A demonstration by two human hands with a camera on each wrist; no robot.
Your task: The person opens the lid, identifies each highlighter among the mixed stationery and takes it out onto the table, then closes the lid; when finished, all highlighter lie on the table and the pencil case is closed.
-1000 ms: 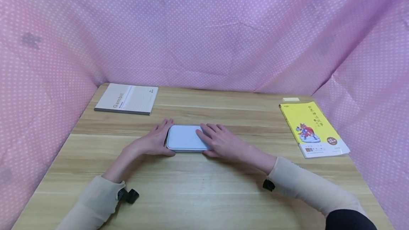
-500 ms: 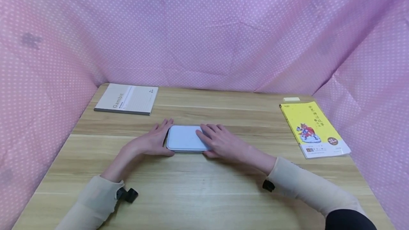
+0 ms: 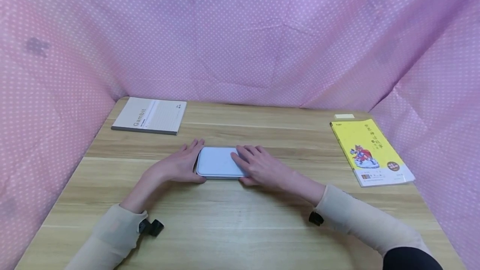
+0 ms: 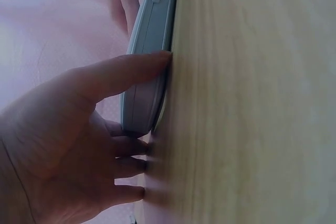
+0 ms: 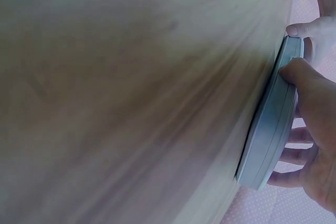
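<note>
A flat pale-blue case (image 3: 219,162) with rounded corners lies on the wooden table. Its side has a seam and a small rectangular catch, visible in the left wrist view. My left hand (image 3: 181,165) holds its left end, thumb along the near side and fingers spread round the far left corner with tips at the table. Over the right end lies my right hand (image 3: 264,169), thumb on the near side by the catch and fingers reaching across the lid. In the right wrist view, both thumbs press the same long side of the case (image 5: 270,129).
At the back left of the table (image 3: 240,228) lies a grey notebook (image 3: 150,116) with a dark spine. A yellow book (image 3: 369,149) lies at the right, with a small pale block (image 3: 344,116) behind it. Pink dotted cloth (image 3: 240,36) hangs around the back and sides.
</note>
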